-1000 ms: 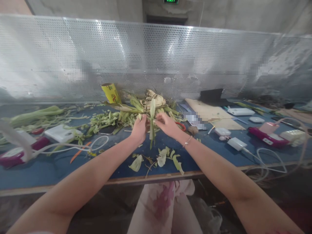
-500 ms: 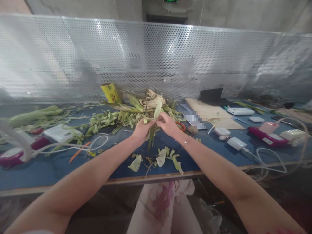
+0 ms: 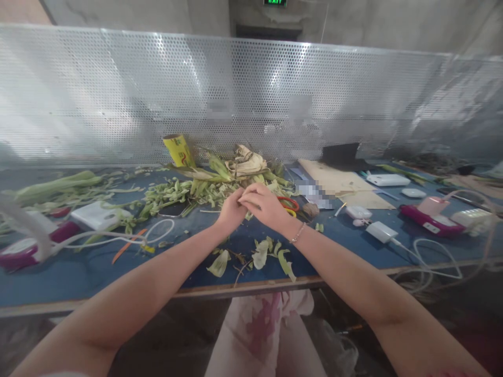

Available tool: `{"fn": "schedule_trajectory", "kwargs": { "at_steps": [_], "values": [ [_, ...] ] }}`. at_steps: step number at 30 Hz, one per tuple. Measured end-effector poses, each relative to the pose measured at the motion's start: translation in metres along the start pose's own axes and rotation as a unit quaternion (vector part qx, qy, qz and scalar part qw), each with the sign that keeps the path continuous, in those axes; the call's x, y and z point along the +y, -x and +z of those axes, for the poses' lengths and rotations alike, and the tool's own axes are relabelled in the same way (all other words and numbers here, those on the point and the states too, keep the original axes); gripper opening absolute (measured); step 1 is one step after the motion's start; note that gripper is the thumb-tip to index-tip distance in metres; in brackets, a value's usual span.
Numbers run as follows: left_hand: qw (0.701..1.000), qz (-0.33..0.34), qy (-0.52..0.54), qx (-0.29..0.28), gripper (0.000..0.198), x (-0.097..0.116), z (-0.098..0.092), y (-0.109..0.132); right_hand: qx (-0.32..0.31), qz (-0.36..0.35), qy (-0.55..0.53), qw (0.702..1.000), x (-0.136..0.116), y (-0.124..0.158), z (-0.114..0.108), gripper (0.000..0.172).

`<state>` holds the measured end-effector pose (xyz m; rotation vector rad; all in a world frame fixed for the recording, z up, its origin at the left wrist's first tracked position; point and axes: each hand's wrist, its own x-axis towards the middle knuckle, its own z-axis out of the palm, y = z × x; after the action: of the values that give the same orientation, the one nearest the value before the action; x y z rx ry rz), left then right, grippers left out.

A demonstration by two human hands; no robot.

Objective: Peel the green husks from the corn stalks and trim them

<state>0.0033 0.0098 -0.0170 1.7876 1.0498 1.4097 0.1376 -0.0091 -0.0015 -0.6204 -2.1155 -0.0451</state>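
My left hand and my right hand are pressed together over the middle of the blue table. Both have their fingers curled shut around green leaf strips that are almost wholly hidden inside them. Just behind the hands lies a heap of green and dried leaves. Torn leaf scraps lie on the table in front of my wrists. Scissors with red and yellow handles rest right beside my right hand.
A yellow roll stands against the perforated metal screen. Long green stalks lie at far left. White chargers and cables, a pink device and cardboard sit on the right. A plastic bag hangs below the table edge.
The long leaf that stood up between my hands has been folded down and gathered into them. Both hands have closed together and dropped slightly toward me.
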Motion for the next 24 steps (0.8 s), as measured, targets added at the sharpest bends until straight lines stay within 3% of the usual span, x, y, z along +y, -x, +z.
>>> {"fn": "schedule_trajectory", "kwargs": {
  "at_steps": [5, 8, 12, 15, 19, 24],
  "values": [
    [0.998, -0.052, 0.011, 0.013, 0.006, 0.005, -0.002, 0.0, 0.059, 0.022, -0.034, 0.997, -0.004, -0.002, -0.005, 0.013],
    [0.994, -0.08, 0.071, 0.034, 0.004, 0.003, -0.002, -0.002, 0.079, 0.089, -0.095, 0.988, 0.0, -0.003, -0.005, 0.008],
    [0.982, -0.108, 0.147, 0.043, 0.016, 0.001, 0.0, -0.004, 0.029, 0.191, -0.216, 0.957, 0.016, -0.001, 0.001, 0.007],
    [0.964, -0.144, 0.219, 0.045, 0.018, 0.003, 0.001, -0.004, -0.002, 0.162, -0.195, 0.967, 0.023, 0.001, 0.002, 0.017],
    [0.949, -0.152, 0.271, 0.043, 0.018, 0.006, 0.002, -0.004, -0.023, 0.063, -0.07, 0.995, 0.017, 0.002, 0.0, 0.023],
    [0.938, -0.165, 0.301, 0.051, 0.013, 0.011, 0.0, -0.002, -0.066, 0.011, 0.012, 0.998, 0.006, 0.002, 0.003, 0.026]
  ]
}}
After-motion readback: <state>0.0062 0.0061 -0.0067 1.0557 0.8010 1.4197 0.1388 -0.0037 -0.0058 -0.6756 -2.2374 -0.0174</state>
